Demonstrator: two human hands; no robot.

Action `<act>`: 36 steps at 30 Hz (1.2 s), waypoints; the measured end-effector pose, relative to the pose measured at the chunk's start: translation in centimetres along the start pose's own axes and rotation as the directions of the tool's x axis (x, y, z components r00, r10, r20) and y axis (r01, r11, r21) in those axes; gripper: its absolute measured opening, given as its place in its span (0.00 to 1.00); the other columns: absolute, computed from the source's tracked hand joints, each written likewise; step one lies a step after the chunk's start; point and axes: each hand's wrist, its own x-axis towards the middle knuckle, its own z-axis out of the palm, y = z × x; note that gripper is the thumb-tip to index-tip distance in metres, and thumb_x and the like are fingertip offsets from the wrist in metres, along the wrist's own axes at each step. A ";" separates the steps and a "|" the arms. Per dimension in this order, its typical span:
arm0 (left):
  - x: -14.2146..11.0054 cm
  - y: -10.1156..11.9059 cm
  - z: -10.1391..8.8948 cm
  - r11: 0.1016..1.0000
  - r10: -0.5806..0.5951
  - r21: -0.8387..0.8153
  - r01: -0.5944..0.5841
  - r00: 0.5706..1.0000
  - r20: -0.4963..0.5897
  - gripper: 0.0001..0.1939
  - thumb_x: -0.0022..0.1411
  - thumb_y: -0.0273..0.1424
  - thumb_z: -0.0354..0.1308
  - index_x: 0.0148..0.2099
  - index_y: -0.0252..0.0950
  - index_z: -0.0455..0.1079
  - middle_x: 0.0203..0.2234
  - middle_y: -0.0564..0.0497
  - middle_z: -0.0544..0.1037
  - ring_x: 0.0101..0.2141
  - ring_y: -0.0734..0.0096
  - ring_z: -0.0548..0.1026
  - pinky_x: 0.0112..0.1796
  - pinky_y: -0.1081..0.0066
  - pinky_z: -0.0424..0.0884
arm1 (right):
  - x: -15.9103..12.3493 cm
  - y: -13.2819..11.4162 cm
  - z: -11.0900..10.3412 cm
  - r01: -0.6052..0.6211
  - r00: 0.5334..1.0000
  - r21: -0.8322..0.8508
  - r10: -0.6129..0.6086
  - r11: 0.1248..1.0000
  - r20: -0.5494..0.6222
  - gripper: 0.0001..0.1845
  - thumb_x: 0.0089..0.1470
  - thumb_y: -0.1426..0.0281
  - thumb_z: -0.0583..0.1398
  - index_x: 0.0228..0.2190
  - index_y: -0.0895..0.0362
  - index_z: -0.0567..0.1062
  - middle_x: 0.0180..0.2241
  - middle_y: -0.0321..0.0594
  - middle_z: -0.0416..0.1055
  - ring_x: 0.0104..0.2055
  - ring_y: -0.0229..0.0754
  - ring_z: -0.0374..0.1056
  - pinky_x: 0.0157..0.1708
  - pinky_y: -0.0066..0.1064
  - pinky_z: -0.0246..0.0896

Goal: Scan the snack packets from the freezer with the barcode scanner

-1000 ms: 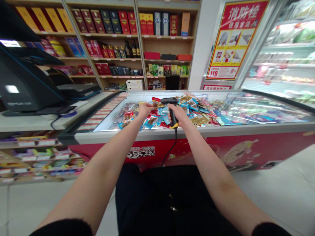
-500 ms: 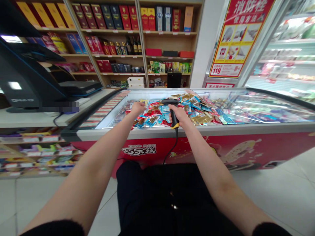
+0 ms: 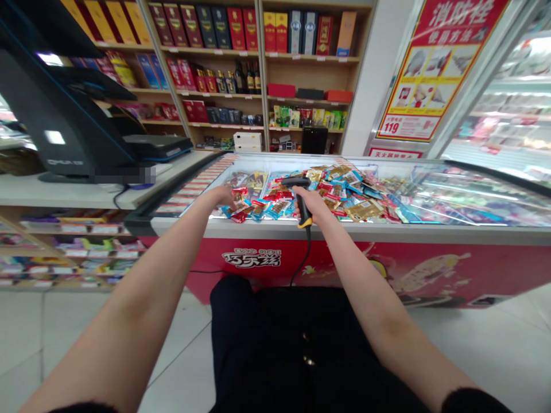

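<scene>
Nearest us, at six o'clock, dark, matte cloth (image 3: 275, 332) covers our lap. Ahead, at twelve o'clock, the chest freezer (image 3: 258, 230) shows a smooth red front with white lettering beneath a straight grey rim. A thin, curving black cable (image 3: 308, 246) runs down this front from the scanner (image 3: 296, 182), a hard black shape with a rounded head and yellow trim at the foot of its grip. Our right hand (image 3: 310, 205) wraps its fingers round that grip, holding the scanner over the packets at twelve o'clock. Our left hand (image 3: 222, 197), at eleven o'clock, bends its fingers down at the left edge of the heap; we cannot tell whether it pinches anything. The packets (image 3: 279, 207) are flat, crinkled and shiny, in red, blue and gold, overlapping inside the freezer. At ten o'clock, a smooth, pale worktop (image 3: 86, 195) carries an angular black register (image 3: 73, 120). Farther off, wooden shelves (image 3: 310, 59) at twelve o'clock hold upright, square-edged boxes (image 3: 236, 28), and a red and yellow poster (image 3: 434, 74) hangs at one o'clock.
</scene>
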 end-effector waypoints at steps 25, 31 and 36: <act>0.0 -0.4 1.3 0.936 -0.012 -0.353 0.000 0.999 -0.030 0.27 0.27 0.31 0.82 0.34 0.36 0.77 0.21 0.55 0.75 0.30 0.64 0.79 0.35 0.68 0.77 | -0.2 0.2 1.5 0.015 1.000 -0.054 -0.013 0.998 0.026 0.19 0.68 0.67 0.61 0.24 0.55 0.68 0.14 0.33 0.66 0.14 0.36 0.60 0.15 0.25 0.58; -0.2 3.4 3.2 0.917 0.059 -0.393 -0.071 0.997 -0.043 0.24 0.31 0.28 0.81 0.33 0.35 0.76 0.21 0.57 0.71 0.28 0.67 0.76 0.32 0.68 0.76 | -0.3 -0.3 0.6 0.021 1.000 -0.069 -0.021 0.997 0.000 0.21 0.68 0.65 0.63 0.23 0.55 0.68 0.15 0.33 0.67 0.13 0.35 0.60 0.14 0.26 0.60; 0.0 5.8 5.0 0.908 0.172 -0.383 -0.168 0.985 -0.026 0.18 0.34 0.27 0.78 0.29 0.36 0.74 0.19 0.58 0.69 0.24 0.71 0.72 0.30 0.70 0.72 | -0.7 -0.9 -0.7 0.038 0.999 -0.099 -0.041 0.994 -0.031 0.21 0.66 0.65 0.65 0.22 0.55 0.67 0.14 0.34 0.66 0.13 0.36 0.61 0.13 0.26 0.60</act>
